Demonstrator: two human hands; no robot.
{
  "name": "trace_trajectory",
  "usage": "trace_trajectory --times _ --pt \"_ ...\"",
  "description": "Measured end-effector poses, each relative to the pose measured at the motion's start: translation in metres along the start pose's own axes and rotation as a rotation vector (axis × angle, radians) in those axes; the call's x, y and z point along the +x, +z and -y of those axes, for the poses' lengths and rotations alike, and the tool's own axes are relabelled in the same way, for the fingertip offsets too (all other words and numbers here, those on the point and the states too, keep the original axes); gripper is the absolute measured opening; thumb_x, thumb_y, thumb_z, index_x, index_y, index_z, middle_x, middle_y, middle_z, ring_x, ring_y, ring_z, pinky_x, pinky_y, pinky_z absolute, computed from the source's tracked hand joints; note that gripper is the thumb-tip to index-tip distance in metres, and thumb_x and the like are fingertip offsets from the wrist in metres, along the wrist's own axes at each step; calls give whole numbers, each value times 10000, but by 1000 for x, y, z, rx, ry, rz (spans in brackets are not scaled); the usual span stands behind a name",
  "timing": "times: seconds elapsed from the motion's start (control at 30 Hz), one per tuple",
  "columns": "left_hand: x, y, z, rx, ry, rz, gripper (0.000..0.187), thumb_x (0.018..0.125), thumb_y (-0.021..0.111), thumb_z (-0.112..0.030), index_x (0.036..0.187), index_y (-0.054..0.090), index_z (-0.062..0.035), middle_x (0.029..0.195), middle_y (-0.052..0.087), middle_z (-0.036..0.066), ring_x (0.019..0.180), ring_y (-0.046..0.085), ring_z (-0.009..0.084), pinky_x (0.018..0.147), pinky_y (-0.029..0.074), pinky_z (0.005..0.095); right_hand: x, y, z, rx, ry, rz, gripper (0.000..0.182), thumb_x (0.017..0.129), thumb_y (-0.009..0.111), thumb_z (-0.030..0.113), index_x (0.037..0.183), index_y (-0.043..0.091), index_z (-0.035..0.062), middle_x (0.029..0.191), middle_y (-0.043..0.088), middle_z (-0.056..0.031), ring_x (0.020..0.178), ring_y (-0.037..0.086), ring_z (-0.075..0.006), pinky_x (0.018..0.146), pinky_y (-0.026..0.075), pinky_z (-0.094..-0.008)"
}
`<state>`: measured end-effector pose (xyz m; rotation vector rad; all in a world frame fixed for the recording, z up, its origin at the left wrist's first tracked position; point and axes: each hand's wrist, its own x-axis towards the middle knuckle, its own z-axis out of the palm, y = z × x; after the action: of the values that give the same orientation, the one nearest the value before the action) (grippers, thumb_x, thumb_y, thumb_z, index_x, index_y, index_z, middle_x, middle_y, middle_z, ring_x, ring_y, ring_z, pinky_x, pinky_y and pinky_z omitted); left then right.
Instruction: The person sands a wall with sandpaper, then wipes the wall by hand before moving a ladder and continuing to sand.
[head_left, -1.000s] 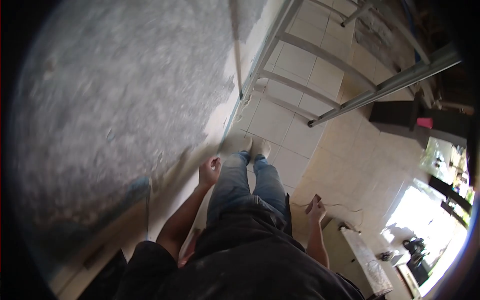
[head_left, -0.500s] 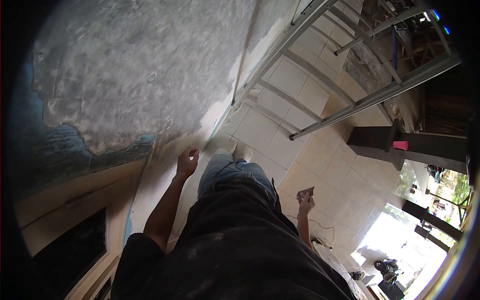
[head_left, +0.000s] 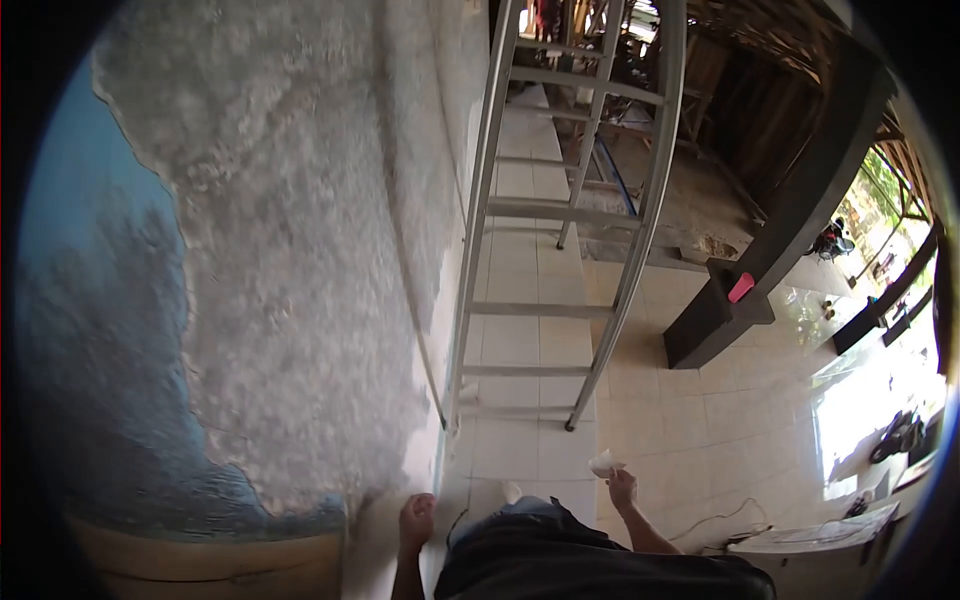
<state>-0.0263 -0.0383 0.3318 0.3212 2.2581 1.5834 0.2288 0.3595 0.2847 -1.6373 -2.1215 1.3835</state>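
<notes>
My right hand pinches a small, pale, flat piece, perhaps paper or sandpaper, out over the tiled floor. Low beside the wall hangs my left hand, its fingers curled; whether anything is inside them is too small to tell. The wall on the left has a rough grey patch with peeling blue paint around it. An aluminium ladder stands along the wall, ahead of my hands.
A dark pillar with a pink cup on its base rises at the right. A cable lies on the floor near a long pale board. Motorcycles appear at the far right.
The view has tilted up and turned, so the ladder now looks upright and more wall shows. Both hands sit lower in view. The piece in my right hand shows a paler face.
</notes>
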Motion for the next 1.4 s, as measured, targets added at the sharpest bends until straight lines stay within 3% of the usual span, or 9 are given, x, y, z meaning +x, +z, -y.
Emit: trace_trajectory --times 0.13,0.3,0.4,0.8,1.0,1.17,1.27,1.37,1.4 --pt "-1 -3 -26 -85 1 69 252 957 638 -203 1069 650 22 986 708 118 935 681 191 828 533 310 12 39 4 64 -265 -134 288 938 597 152 1144 671 -35 1013 721 -164 941 711 -226 810 579 -338" --pt "-16 -5 -68 -213 -218 164 308 995 608 -214 1162 606 44 1031 702 128 947 671 187 848 531 314 -31 63 87 235 -453 145 277 917 614 110 1164 671 -3 1068 719 -152 979 696 -201 845 562 -318" --pt "-31 -5 -92 -409 -288 295 550 1012 552 -359 1378 443 36 1282 583 218 1176 585 299 1012 461 387 -84 56 155 83 -565 285 283 913 601 94 1179 674 33 1065 716 -157 927 704 -212 817 554 -337" --pt "-34 22 -93 -618 -246 322 451 941 673 -207 1313 515 -6 1225 597 178 1146 597 317 945 509 480 -151 77 203 43 -952 633 319 855 559 -18 1140 683 54 1113 699 -158 1055 656 -331 922 514 -418" --pt "-22 31 -130 -384 -252 73 399 919 673 -221 1223 594 26 1149 637 129 1077 617 266 864 530 423 -148 84 226 -19 -956 366 189 953 608 164 1067 694 40 1178 629 -196 1171 582 -312 987 468 -392" --pt "10 40 -149 -107 0 59 376 961 562 -205 1238 616 44 1185 660 160 1100 625 271 933 485 390 -118 67 273 -122 -630 706 740 1020 289 612 1203 661 -1 1240 589 -216 1256 507 -341 1086 386 -418" --pt "24 58 -182 3 118 68 382 989 513 -193 1280 605 38 1235 654 192 1141 620 290 967 468 378 -96 56 293 -97 -669 641 748 1010 306 630 1273 616 3 1261 587 -250 1257 509 -373 1108 361 -385" --pt "37 78 -212 22 140 79 381 990 539 -189 1294 597 34 1270 635 205 1193 601 303 1001 455 387 -52 71 294 194 -430 936 801 992 267 678 1300 593 15 1355 555 -233 1314 482 -348 1118 349 -362" --pt "42 84 -214 41 174 85 379 990 544 -183 1296 594 35 1276 632 207 1206 594 303 1005 454 385 -32 96 284 256 -278 994 973 902 216 816 1378 526 26 1395 531 -207 1337 469 -329 1080 397 -452"
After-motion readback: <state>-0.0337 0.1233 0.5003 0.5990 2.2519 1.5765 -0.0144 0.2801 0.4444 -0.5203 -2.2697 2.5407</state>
